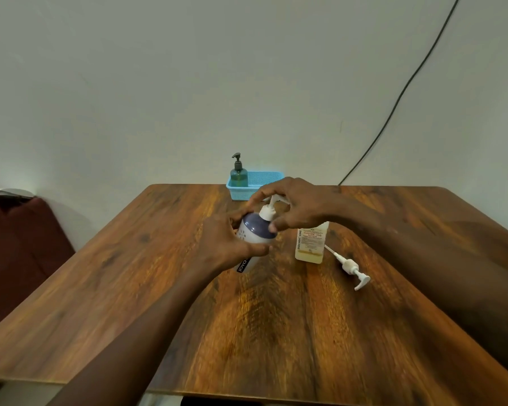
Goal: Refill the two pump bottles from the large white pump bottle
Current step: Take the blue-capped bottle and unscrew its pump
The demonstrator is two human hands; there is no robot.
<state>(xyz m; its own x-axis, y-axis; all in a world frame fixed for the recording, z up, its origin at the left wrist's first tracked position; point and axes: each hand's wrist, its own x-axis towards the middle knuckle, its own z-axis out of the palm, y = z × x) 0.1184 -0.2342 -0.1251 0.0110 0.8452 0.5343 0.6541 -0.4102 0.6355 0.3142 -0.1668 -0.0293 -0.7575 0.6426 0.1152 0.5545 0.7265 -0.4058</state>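
Note:
My left hand (226, 244) grips the body of the large white pump bottle (257, 230), which has a dark purple shoulder and is tilted over the table. My right hand (294, 205) is closed around its white pump head (272, 206) from above. Just to the right stands a small clear bottle (310, 244) with pale yellow liquid low in it; its top is hidden behind my right hand. A loose white pump with its tube (349, 266) lies on the table beside that bottle. A teal pump bottle (238, 175) stands in a blue basket (261, 181) at the back.
The wooden table (276, 332) stretches toward me. A black cable (393, 106) runs down the wall at the right. A dark red seat (18, 244) sits left of the table.

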